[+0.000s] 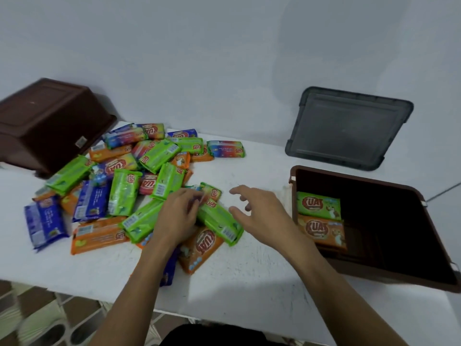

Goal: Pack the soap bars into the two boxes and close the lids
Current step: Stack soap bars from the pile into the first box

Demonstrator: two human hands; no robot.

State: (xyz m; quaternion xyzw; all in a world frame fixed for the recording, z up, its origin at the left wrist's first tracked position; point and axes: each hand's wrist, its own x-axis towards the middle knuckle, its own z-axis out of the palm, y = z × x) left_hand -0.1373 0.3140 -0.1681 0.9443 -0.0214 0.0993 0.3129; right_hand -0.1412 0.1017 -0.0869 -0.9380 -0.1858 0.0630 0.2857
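A pile of wrapped soap bars (119, 186) in green, orange, blue and rainbow wrappers lies on the white table (249, 270). My left hand (178, 216) grips a green soap bar (219, 221) at the pile's right edge. My right hand (259, 211) hovers open just right of that bar, fingers spread, holding nothing. An open brown box (374, 233) stands at the right with a green bar (318, 204) and an orange bar (321, 231) against its left wall. A second brown box (50, 123) lies overturned at the far left.
A dark grey lid (349, 128) leans against the white wall behind the open box. The table's front edge runs across the bottom, with patterned floor tiles (37, 318) below at the left. Bare table surface lies between the pile and the open box.
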